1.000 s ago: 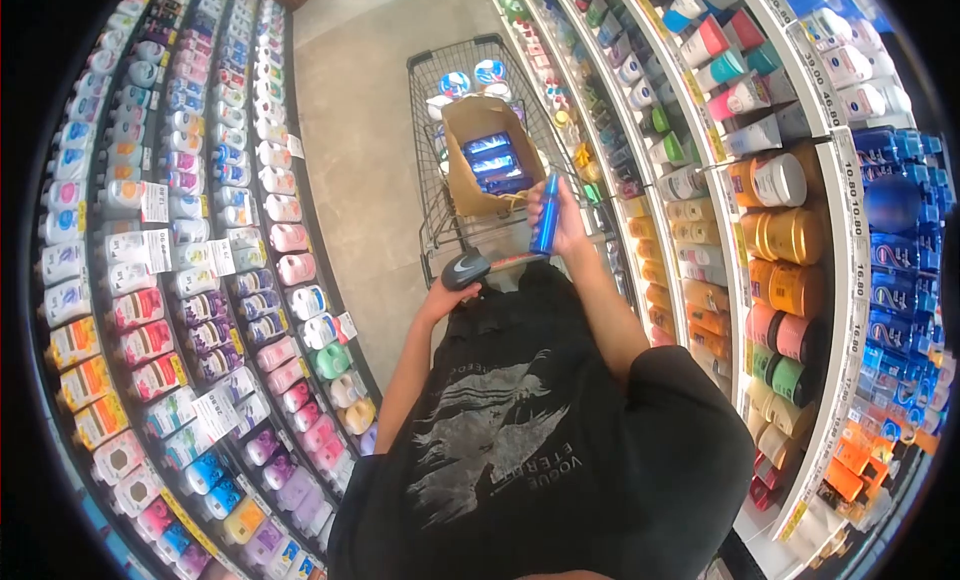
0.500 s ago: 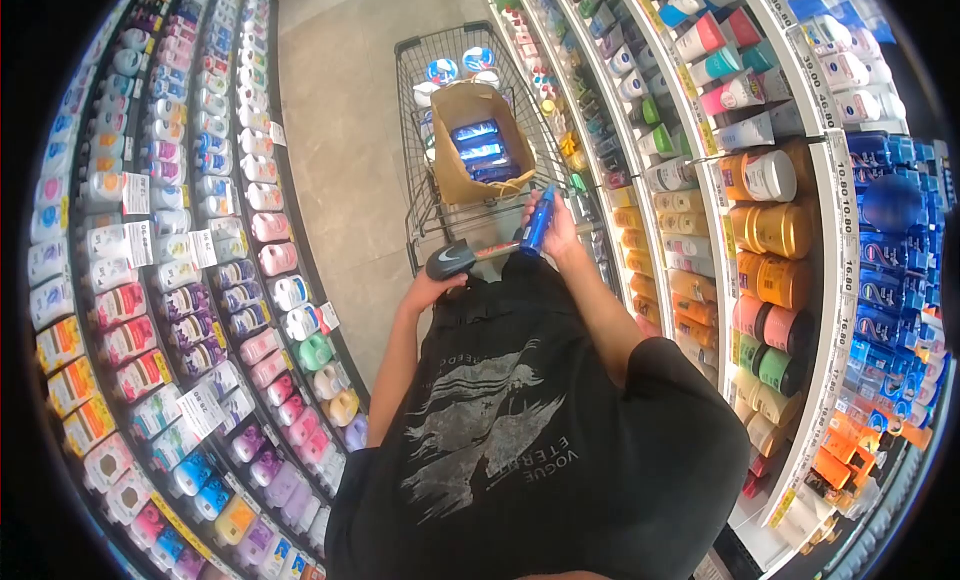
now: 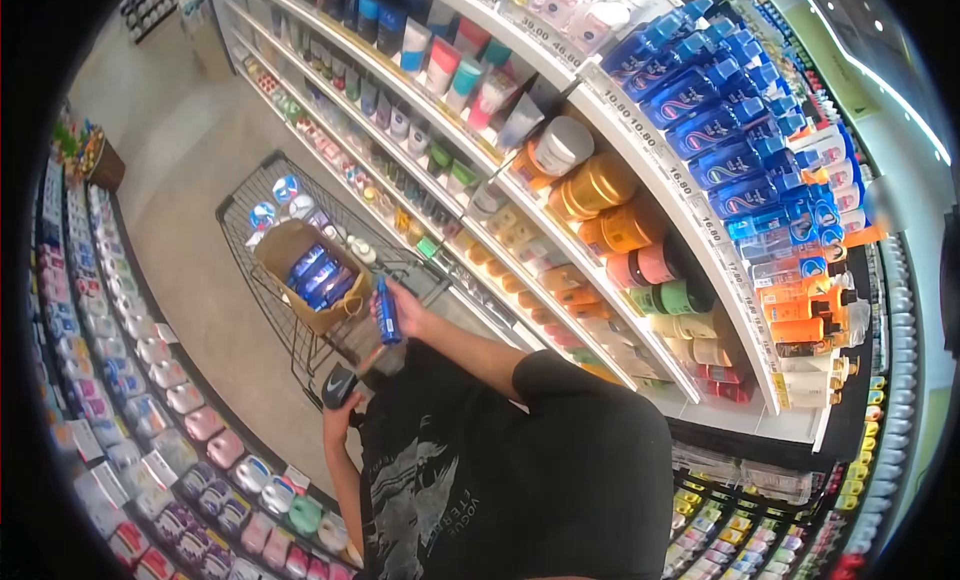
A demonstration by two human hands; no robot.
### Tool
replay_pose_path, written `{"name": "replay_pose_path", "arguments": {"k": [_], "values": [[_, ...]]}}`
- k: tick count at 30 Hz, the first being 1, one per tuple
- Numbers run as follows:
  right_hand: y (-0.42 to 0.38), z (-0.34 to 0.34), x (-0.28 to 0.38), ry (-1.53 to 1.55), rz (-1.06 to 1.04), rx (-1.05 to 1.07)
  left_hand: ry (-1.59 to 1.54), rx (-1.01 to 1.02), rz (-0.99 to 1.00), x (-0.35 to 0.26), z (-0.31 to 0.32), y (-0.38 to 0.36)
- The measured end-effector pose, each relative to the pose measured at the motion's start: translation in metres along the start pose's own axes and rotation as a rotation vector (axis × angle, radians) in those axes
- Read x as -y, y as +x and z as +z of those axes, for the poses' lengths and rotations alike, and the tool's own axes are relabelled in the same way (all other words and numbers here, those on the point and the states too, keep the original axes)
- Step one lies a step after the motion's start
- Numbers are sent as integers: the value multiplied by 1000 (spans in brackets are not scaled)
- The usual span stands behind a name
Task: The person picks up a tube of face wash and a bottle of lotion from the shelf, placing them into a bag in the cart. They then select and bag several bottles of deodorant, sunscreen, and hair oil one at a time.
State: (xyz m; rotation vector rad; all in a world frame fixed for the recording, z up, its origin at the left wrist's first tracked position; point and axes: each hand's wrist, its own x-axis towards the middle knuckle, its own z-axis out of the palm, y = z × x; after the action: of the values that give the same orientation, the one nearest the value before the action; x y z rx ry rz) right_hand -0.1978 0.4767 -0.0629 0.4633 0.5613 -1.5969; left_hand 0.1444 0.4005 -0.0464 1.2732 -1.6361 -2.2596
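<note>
My right hand point(image 3: 410, 317) is closed around a slim blue bottle point(image 3: 388, 315), held upright just behind the shopping cart's near end. My left hand point(image 3: 344, 416) is closed at a dark grey object with a pale swoosh mark point(image 3: 339, 388); its kind does not show clearly. Between my hands runs the cart's reddish handle point(image 3: 368, 360). In front, the wire shopping cart point(image 3: 233, 223) carries an open brown paper bag point(image 3: 275, 255) with several shiny blue packs point(image 3: 322, 277) inside. White-and-blue round-topped containers point(image 3: 286, 189) and pale bottles lie beyond and beside the bag.
On the right, tall shelves hold blue bottles point(image 3: 700, 110), golden jars point(image 3: 595, 185) and tubes point(image 3: 440, 65), with price strips point(image 3: 650, 145) along the edges. On the left stand lower shelves of pink and white bottles point(image 3: 205, 423). Grey floor point(image 3: 160, 170) runs between them.
My view has swung right, so cart and hands now sit further left and lower, and more of the right-hand shelves shows. The blue bottle stays in my right hand.
</note>
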Motion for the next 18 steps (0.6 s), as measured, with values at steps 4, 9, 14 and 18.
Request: {"name": "replay_pose_path", "arguments": {"k": [4,9,14,18], "values": [[-6,11,1,-80,5,1,34,-13,-6,-7,5,-2],[-22,19,0,-358,-97,-115,-56,-41,-43,-7,8,-2],[-26,18,2,-229,0,28,-65,-2,-29,-11,7,-5],[-80,72,27,-511,-245,104,-64,-53,-48,-14,12,-5]]}}
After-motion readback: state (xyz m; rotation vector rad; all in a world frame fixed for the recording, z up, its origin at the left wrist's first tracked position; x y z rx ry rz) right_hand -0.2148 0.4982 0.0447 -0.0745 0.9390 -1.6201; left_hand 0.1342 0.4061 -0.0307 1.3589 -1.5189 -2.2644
